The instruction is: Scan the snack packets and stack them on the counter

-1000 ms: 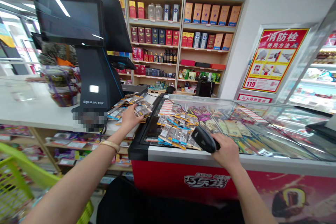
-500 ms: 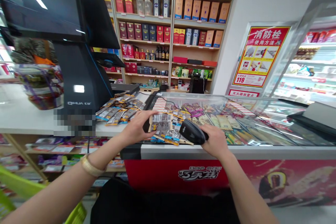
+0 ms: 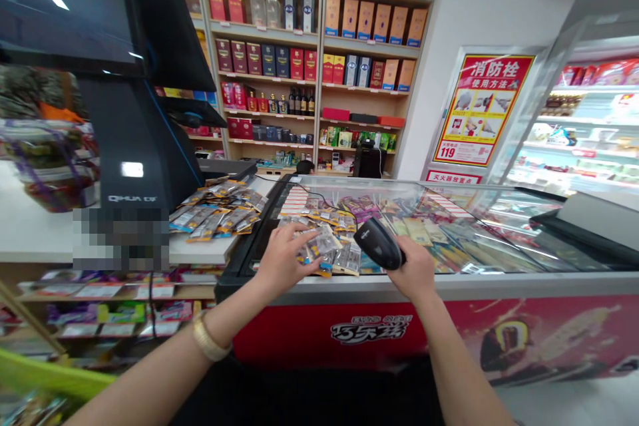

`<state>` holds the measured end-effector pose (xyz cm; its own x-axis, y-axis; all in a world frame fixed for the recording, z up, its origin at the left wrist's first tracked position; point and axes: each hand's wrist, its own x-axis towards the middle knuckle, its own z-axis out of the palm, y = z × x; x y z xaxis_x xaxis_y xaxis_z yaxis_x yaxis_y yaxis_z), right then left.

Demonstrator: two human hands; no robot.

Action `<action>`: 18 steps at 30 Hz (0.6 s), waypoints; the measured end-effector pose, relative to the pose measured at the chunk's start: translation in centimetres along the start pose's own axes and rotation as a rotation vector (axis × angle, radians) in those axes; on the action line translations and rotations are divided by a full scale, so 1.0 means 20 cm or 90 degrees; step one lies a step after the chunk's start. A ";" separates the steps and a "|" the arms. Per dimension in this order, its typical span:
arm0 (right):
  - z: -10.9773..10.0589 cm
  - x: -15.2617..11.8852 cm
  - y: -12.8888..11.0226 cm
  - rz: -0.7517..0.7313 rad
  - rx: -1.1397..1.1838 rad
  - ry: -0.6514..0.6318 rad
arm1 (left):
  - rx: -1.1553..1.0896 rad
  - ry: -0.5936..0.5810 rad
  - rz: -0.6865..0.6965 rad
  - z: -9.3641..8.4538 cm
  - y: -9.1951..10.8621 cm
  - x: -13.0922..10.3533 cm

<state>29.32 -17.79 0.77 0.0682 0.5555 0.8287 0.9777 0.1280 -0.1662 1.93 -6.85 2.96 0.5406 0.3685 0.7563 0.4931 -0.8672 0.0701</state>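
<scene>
"Left hand (image 3: 285,263)?"
"Loosened: thumb and fingers are spread over packets (image 3: 347,255), none seen gripped; earlier, one was pinched."
"Right hand (image 3: 417,269)?"
"Closed: scanner (image 3: 378,243) still gripped, its nose directed leftward, the packets lying left of this grip."

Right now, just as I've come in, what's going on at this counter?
A person's right hand grips a black handheld scanner, tilted over the glass-topped freezer. The left hand is spread over a pile of small packets on the freezer's top; whether it grips one isn't clear. A second pile of packets lies on the white counter, beside the checkout screen.
</scene>
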 end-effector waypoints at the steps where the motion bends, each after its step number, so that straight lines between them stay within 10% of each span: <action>1: 0.00 -0.01 0.01 0.006 -0.006 0.013 | 0.017 0.015 -0.027 0.05 0.03 0.00; 10: 0.01 -0.10 0.08 -0.015 -0.032 0.027 | 0.135 -0.040 -0.229 0.37 0.28 0.12; 18: 0.02 -0.15 0.12 -0.034 -0.054 -0.001 | 0.149 -0.109 -0.195 0.46 0.31 0.06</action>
<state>31.47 -18.80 -2.30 0.0160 0.5507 0.8345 0.9932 0.0873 -0.0766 11.94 -8.69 -1.71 0.4410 0.6644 0.6034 0.7794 -0.6169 0.1096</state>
